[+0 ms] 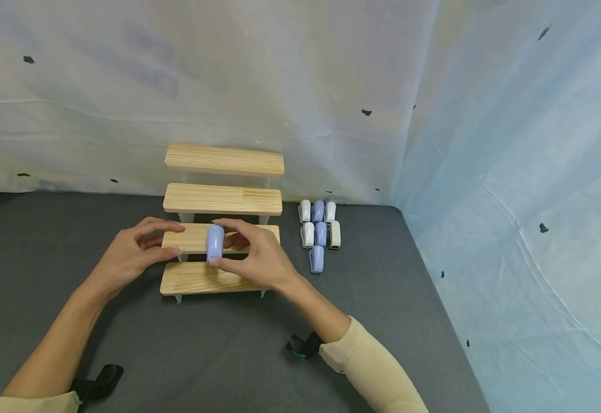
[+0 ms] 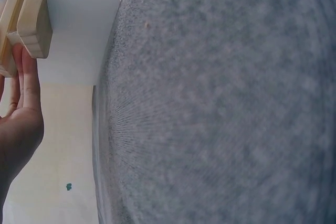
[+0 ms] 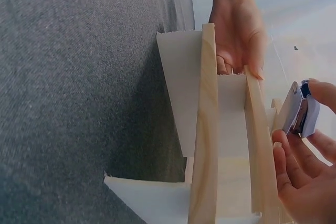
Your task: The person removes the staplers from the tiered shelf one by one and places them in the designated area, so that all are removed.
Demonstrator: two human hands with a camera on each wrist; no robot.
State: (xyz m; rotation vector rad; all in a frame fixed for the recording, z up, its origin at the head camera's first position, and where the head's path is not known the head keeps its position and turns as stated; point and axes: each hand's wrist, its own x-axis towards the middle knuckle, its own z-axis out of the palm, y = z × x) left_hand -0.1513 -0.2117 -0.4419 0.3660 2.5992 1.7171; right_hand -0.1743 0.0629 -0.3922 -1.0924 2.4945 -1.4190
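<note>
A small lavender stapler [image 1: 215,243] is pinched between the thumb and fingers of my right hand [image 1: 259,255], over the second step from the front of a wooden stand [image 1: 197,279]. In the right wrist view the stapler [image 3: 301,109] is tilted, with its metal inside showing. My left hand [image 1: 130,252] grips the left end of that same step, thumb toward the front edge and forefinger toward the back. From the left wrist view, the fingers [image 2: 31,85] are against the end of the wood.
To the right of the stand, several small staplers sit grouped in rows: white ones [image 1: 307,235], lavender ones [image 1: 317,260] and a cream one [image 1: 334,235]. The stand's top step [image 1: 223,159] rises close to the sheet wall [image 1: 280,69]. Dark grey cloth [image 1: 202,350] covers the table.
</note>
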